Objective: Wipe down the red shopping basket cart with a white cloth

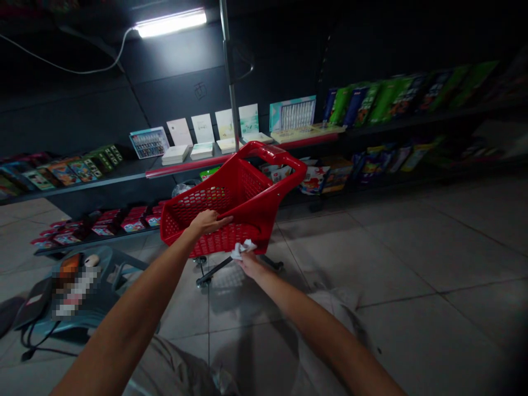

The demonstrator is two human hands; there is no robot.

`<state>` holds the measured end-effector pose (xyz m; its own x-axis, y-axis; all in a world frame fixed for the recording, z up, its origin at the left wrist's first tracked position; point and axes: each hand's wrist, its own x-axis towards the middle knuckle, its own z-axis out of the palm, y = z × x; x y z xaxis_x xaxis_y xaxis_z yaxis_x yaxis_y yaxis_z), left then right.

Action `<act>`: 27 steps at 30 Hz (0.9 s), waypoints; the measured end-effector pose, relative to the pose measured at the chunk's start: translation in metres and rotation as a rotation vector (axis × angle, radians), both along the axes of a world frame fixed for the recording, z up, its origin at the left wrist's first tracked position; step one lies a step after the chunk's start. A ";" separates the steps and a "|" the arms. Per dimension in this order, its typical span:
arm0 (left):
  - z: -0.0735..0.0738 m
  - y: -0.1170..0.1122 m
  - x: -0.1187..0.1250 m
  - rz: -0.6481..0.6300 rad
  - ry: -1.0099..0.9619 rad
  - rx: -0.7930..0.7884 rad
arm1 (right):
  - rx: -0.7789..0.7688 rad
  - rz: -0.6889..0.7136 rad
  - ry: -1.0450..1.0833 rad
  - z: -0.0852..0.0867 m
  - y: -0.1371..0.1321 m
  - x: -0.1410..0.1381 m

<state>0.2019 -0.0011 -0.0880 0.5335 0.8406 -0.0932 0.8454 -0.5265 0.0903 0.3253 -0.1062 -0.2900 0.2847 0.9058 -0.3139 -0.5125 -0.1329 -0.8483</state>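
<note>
A small red plastic shopping cart (235,203) on black wheels stands on the tiled floor in front of me. My left hand (208,221) rests on the cart's near rim with its fingers stretched flat along the edge. Lower down, my right hand (247,263) is closed on a crumpled white cloth (243,248) and presses it against the outside of the basket's near wall. Both forearms reach out from the bottom of the view over my knees.
Dark shelves (124,173) run along the back wall, carrying cards, boxed sets and colourful packets. A grey stool (88,286) with a few small items stands on the floor at the left. A metal pole (231,93) rises behind the cart.
</note>
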 end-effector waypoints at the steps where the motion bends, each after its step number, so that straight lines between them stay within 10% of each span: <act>1: -0.001 -0.001 0.000 0.003 -0.007 0.003 | -0.015 0.006 0.047 0.001 0.002 -0.013; 6: -0.001 -0.003 -0.001 -0.008 -0.056 -0.012 | -0.057 0.019 0.213 0.007 0.008 -0.033; 14: 0.003 0.000 -0.008 -0.022 -0.059 0.000 | -0.095 -0.110 0.130 0.056 -0.002 0.047; 27: 0.003 -0.006 -0.020 -0.023 -0.056 0.003 | 0.409 -0.662 -1.080 0.135 -0.042 0.132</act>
